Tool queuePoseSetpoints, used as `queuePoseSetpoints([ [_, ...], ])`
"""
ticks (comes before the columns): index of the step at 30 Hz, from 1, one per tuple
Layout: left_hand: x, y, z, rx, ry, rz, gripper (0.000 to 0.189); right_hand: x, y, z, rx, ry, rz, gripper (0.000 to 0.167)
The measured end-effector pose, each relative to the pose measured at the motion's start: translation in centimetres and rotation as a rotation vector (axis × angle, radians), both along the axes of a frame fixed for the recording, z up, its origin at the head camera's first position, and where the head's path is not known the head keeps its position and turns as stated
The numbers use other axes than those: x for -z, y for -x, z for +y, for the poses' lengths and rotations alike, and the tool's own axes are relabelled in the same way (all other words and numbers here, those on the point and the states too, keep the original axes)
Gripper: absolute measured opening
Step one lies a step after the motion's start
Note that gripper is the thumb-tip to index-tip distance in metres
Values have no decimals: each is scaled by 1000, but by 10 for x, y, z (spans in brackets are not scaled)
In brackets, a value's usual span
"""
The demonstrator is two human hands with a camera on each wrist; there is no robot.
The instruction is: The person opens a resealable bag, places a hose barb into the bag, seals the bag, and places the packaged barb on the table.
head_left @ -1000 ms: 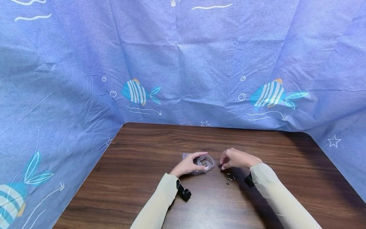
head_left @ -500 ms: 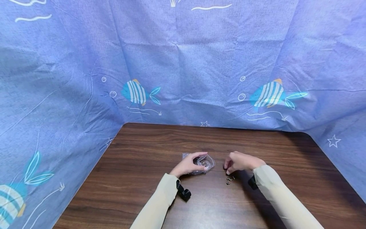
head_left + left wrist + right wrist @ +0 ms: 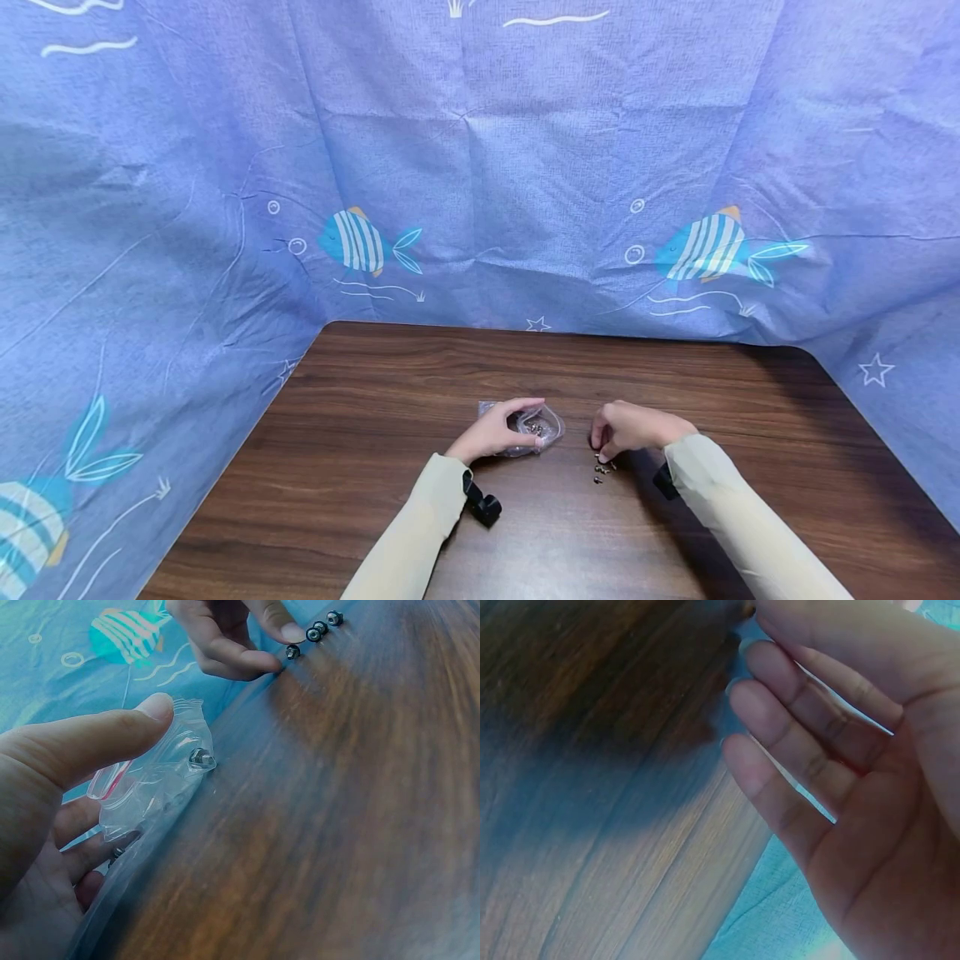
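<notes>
My left hand point(image 3: 495, 432) holds a small clear zip bag point(image 3: 154, 791) by its sides, thumb and fingers spread around its open mouth. Several small metal screws point(image 3: 536, 428) lie inside the bag; one screw point(image 3: 201, 757) shows through the plastic. To the right, my right hand point(image 3: 632, 425) reaches down to several loose screws point(image 3: 602, 470) on the table. Its thumb and index fingertip are slightly apart, right beside the nearest screw point(image 3: 292, 652). In the right wrist view, the other fingers point(image 3: 769, 712) are loosely bent over the wood, with nothing in the palm.
The dark wood-grain table point(image 3: 390, 367) extends around both hands. A blue fish-patterned cloth point(image 3: 540, 167) hangs behind it and at the sides. Each wrist carries a black strap-on device, such as the left camera mount point(image 3: 483, 507).
My right hand has moved slightly right and toward me, from beside the bag to the loose screws. The left hand and bag have stayed in place.
</notes>
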State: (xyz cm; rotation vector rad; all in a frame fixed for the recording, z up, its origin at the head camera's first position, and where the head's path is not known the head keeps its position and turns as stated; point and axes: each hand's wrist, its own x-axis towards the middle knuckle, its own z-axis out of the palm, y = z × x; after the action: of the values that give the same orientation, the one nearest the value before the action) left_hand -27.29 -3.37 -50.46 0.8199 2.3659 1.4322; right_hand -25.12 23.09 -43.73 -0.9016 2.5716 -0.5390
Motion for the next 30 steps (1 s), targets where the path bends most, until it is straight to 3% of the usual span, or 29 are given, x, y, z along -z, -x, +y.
queuePoseSetpoints([
  [19, 0, -1, 0, 0, 16, 0, 65, 7, 0, 0, -27, -19, 48, 12],
  [30, -1, -1, 0, 1, 13, 2, 65, 4, 0, -1, -58, -22, 90, 8],
])
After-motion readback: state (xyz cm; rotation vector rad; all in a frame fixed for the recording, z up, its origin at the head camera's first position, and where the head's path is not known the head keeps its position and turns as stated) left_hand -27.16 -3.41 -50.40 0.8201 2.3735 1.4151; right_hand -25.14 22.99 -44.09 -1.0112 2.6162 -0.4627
